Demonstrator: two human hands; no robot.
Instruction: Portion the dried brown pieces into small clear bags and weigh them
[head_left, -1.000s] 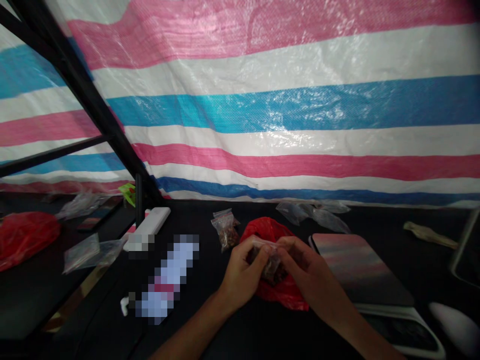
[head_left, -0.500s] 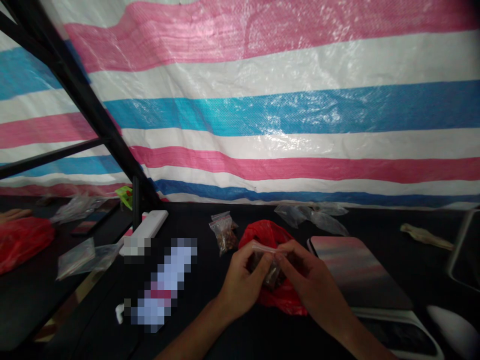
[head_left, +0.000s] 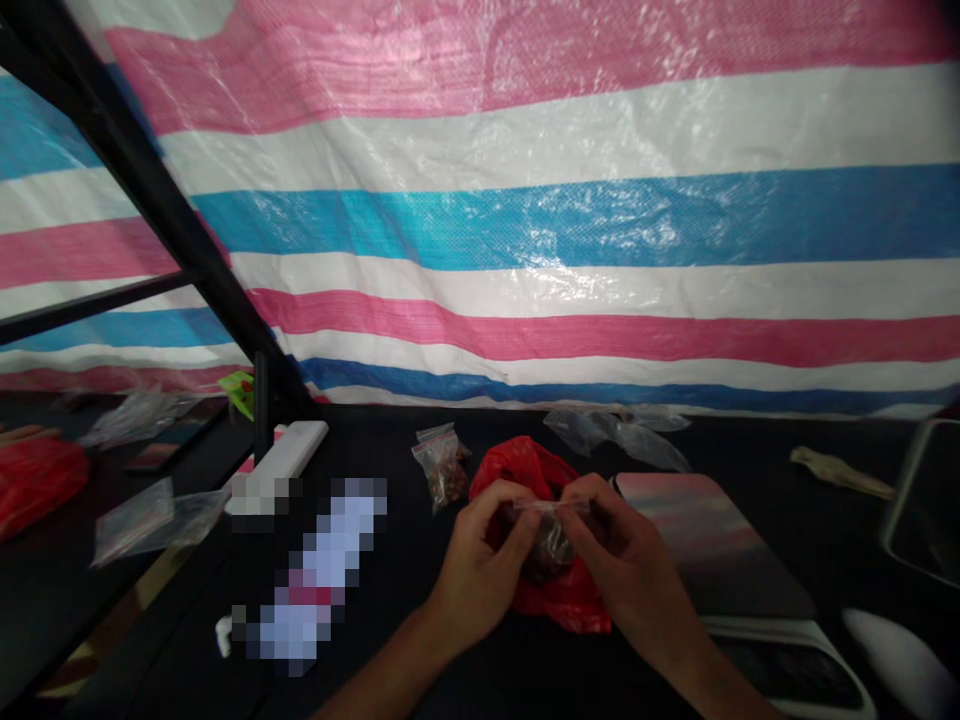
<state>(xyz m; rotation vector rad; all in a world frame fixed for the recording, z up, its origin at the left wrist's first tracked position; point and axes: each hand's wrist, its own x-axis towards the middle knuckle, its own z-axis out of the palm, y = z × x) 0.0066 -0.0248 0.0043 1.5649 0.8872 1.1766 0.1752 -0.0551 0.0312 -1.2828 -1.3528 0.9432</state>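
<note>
The left hand (head_left: pixel 480 570) and the right hand (head_left: pixel 630 560) are both working at a small clear zip bag (head_left: pixel 551 548) holding dark brown pieces, and the bag is hanging between them just above a crumpled red plastic bag (head_left: pixel 562 605). Each grip is pinching the bag's upper edge between thumb and fingers, the two hands sitting close together, with the fingertips nearly meeting at the top of the bag. The lower part of the zip bag is resting against or just over the red plastic bag; from this view I cannot tell whether they touch.

Just left of the hands, a second zip bag (head_left: pixel 442 470) of brown pieces is lying on the black worktop (head_left: pixel 375 440). Crumpled clear plastic bags (head_left: pixel 615 435) are lying behind the red bag. To the right, a pink-and-grey tablet sleeve (head_left: pixel 712 535) is resting on a white-edged device (head_left: pixel 787 665). On the left, a white rectangular box (head_left: pixel 281 450) and a pixelated long object (head_left: pixel 315 570) are lying side by side, and a red bag (head_left: pixel 34 485) and a clear bag (head_left: pixel 135 525) are sitting lower on the far left, beyond a black metal frame (head_left: pixel 165 200). A striped pink, white and blue tarpaulin (head_left: pixel 570 220) is hanging behind everything.
</note>
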